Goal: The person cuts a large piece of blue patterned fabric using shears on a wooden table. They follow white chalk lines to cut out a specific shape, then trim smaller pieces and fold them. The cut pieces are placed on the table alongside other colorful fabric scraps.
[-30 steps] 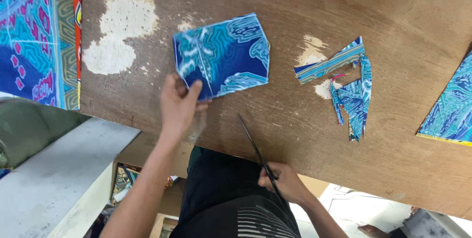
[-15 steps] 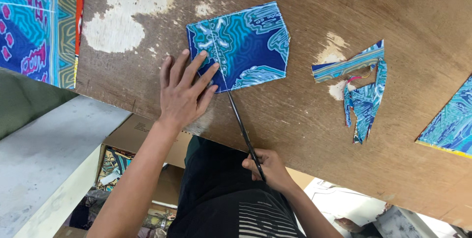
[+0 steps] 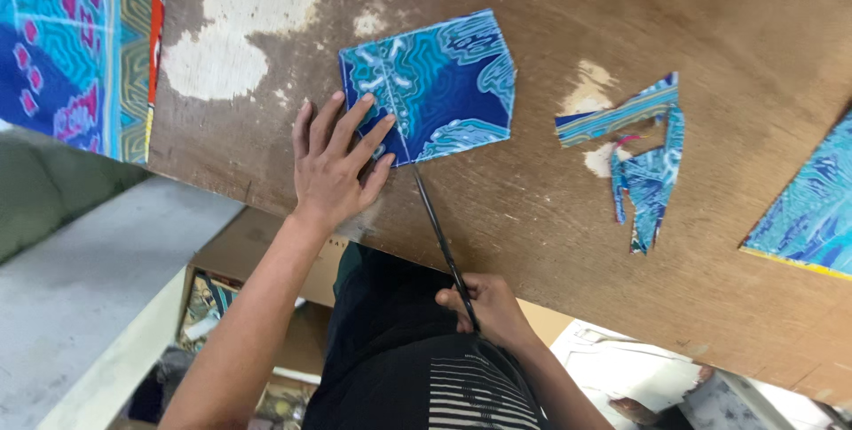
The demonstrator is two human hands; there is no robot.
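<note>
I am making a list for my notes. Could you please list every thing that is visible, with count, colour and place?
Folded blue patterned fabric piece: one, blue-teal, table centre, under left fingertips.
Long thin black tool: one, black, from right hand to the fabric edge.
Blue fabric offcuts: a few strips, blue, right of centre.
Large patterned cloth: one, blue-pink, far left.
Blue fabric panel: one, blue, right edge.
Worn brown wooden table: one.
Left hand: flat, pressing the fabric.
Right hand: gripping the tool.
</note>
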